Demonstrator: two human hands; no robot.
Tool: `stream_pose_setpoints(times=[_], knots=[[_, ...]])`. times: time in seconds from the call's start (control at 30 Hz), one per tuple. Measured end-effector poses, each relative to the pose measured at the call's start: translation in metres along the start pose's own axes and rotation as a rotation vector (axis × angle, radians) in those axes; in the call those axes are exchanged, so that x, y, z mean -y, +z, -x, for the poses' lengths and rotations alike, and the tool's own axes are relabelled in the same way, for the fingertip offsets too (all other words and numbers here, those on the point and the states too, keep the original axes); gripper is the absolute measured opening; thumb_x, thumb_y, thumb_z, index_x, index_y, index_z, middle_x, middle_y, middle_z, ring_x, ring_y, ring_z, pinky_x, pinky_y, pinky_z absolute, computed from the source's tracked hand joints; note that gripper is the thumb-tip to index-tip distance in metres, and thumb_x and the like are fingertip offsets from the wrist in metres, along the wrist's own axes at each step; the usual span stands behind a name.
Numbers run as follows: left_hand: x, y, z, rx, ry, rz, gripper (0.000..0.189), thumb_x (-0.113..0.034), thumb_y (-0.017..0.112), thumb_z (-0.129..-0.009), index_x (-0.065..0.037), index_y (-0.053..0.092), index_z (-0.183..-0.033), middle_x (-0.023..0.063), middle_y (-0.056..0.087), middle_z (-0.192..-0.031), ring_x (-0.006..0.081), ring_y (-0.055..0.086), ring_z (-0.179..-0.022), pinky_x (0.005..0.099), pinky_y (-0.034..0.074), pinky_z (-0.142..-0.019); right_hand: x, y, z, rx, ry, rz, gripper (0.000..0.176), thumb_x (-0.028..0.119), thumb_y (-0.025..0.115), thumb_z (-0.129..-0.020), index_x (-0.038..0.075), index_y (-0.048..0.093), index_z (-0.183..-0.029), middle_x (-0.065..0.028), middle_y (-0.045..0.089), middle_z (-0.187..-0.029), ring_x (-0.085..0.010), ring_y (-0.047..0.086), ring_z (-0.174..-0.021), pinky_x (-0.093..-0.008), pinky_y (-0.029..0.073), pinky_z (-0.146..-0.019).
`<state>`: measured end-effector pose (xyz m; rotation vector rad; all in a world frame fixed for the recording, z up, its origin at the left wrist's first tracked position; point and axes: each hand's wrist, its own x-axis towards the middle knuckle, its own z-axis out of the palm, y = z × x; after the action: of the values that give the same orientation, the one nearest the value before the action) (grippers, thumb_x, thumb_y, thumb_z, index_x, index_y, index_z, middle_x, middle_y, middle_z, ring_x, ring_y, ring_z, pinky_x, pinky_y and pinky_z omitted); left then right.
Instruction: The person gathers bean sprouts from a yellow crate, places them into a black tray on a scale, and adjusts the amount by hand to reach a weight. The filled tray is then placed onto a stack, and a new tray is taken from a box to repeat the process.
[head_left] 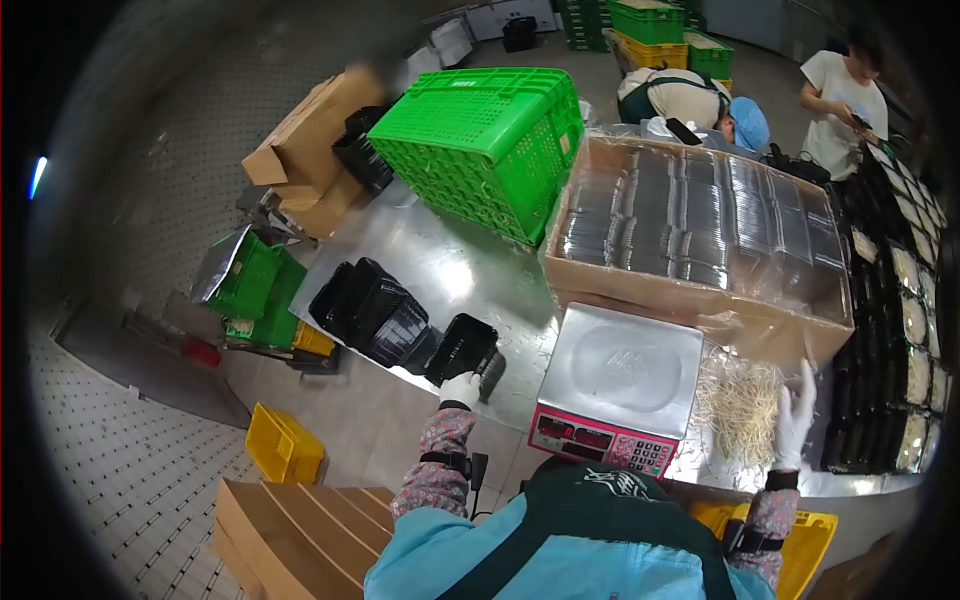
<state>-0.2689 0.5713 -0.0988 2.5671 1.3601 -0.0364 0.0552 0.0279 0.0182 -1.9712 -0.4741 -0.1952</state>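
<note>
My left hand (461, 389), in a white glove, grips the near edge of a black plastic tray (466, 346) at the table's front edge. To its left lie several nested black trays (374, 312). My right hand (795, 420), also gloved, is held open with fingers stretched, beside a loose heap of thin pale strands that look like enoki mushrooms or sprouts (745, 410). Between my hands stands a digital scale (626, 362) with a bare metal plate and a red front panel; its display digits are too small to read.
Behind the scale sits a cardboard box (700, 312) packed with transparent plastic lids. A green crate (480, 140) rests on the metal table (420, 225). Filled black trays (905, 300) are stacked at right. Yellow bins (284, 445) stand below. Two people (845, 105) are beyond the table.
</note>
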Motion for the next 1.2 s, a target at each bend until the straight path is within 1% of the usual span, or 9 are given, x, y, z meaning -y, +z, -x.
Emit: stream_pose_setpoints(times=[0.13,0.27,0.43,0.57,0.67,0.8,0.9,1.1,1.2], knots=[[0.021,0.014,-0.011,-0.208,-0.144,0.08,0.036,-0.043,0.065,-0.081,-0.012,0.072,-0.098,0.0205,0.068,-0.092,0.0385,0.063,-0.089,0.0463,0.05,-0.083,0.052,0.073,0.005,0.327,0.028,0.013,0.047,0.01,0.064,-0.087,0.003,0.053,-0.132,-0.017,0.058,-0.129,-0.0269,0.054,-0.122,-0.0353,0.041,-0.104],[0.039,-0.017,-0.027,-0.178,-0.238,0.223,0.051,-0.05,0.07,-0.076,0.0,0.067,-0.087,0.0239,0.063,-0.084,0.0446,0.059,-0.081,0.0463,0.048,-0.072,0.088,0.155,0.045,0.632,-0.345,-0.04,0.051,0.028,0.062,-0.089,0.005,0.051,-0.133,-0.0189,0.058,-0.126,-0.0351,0.056,-0.116,-0.0413,0.044,-0.1],[-0.007,-0.058,-0.029,-0.533,-0.068,0.479,0.056,-0.037,0.064,-0.09,0.016,0.061,-0.107,0.03,0.064,-0.108,0.0381,0.063,-0.095,0.0417,0.047,-0.09,0.074,0.222,0.104,0.909,-0.726,0.236,0.067,0.046,0.053,-0.091,0.01,0.035,-0.145,-0.0128,0.035,-0.15,-0.0339,0.029,-0.141,-0.0531,0.023,-0.113],[-0.118,-0.081,-0.038,-0.463,0.24,0.726,0.049,-0.027,0.058,-0.095,0.015,0.053,-0.121,0.0277,0.06,-0.119,0.0319,0.059,-0.105,0.0378,0.044,-0.095,0.054,0.192,0.103,0.616,-0.436,0.415,0.067,0.045,0.052,-0.092,0.009,0.035,-0.146,-0.0119,0.036,-0.15,-0.0312,0.027,-0.142,-0.0544,0.022,-0.113],[-0.236,-0.083,-0.004,-0.055,0.671,0.973,0.039,-0.014,0.054,-0.096,0.011,0.05,-0.126,0.0191,0.062,-0.113,0.0268,0.059,-0.1,0.0347,0.046,-0.09,0.034,0.138,0.101,0.335,-0.055,0.689,0.066,0.044,0.051,-0.093,0.008,0.035,-0.146,-0.0154,0.034,-0.151,-0.0374,0.029,-0.14,-0.0556,0.02,-0.113],[-0.363,-0.045,0.075,0.263,1.389,0.575,0.03,-0.009,0.057,-0.091,0.011,0.057,-0.114,0.0263,0.063,-0.105,0.038,0.061,-0.099,0.037,0.045,-0.092,0.023,0.083,0.157,0.052,0.372,0.527,0.061,0.038,0.053,-0.092,0.002,0.04,-0.139,-0.026,0.039,-0.143,-0.0431,0.041,-0.128,-0.0518,0.034,-0.105],[-0.431,-0.001,0.127,0.3,1.783,0.392,0.02,-0.008,0.057,-0.085,-0.003,0.064,-0.103,0.0132,0.067,-0.096,0.0312,0.062,-0.094,0.0475,0.039,-0.101,0.06,0.045,0.206,0.09,0.518,0.338,0.055,0.034,0.057,-0.091,0.007,0.045,-0.137,-0.0212,0.056,-0.125,-0.0366,0.058,-0.109,-0.0413,0.048,-0.09],[-0.5,0.101,0.144,0.26,1.807,-0.132,0.025,-0.014,0.064,-0.079,-0.01,0.066,-0.104,0.0103,0.068,-0.101,0.0279,0.059,-0.107,0.0562,0.026,-0.11,0.075,-0.023,0.324,-0.284,0.547,0.177,0.041,0.03,0.059,-0.091,0.011,0.059,-0.128,-0.016,0.065,-0.113,-0.0319,0.063,-0.104,-0.0371,0.049,-0.091],[-0.504,0.077,0.188,0.172,1.899,0.155,0.042,-0.016,0.07,-0.077,-0.009,0.061,-0.118,0.0092,0.062,-0.119,0.0311,0.046,-0.127,0.0559,0.023,-0.111,0.066,-0.098,0.392,-0.676,0.707,0.35,0.044,0.026,0.064,-0.089,0.008,0.058,-0.129,-0.0157,0.063,-0.123,-0.0287,0.061,-0.111,-0.0358,0.047,-0.096]])
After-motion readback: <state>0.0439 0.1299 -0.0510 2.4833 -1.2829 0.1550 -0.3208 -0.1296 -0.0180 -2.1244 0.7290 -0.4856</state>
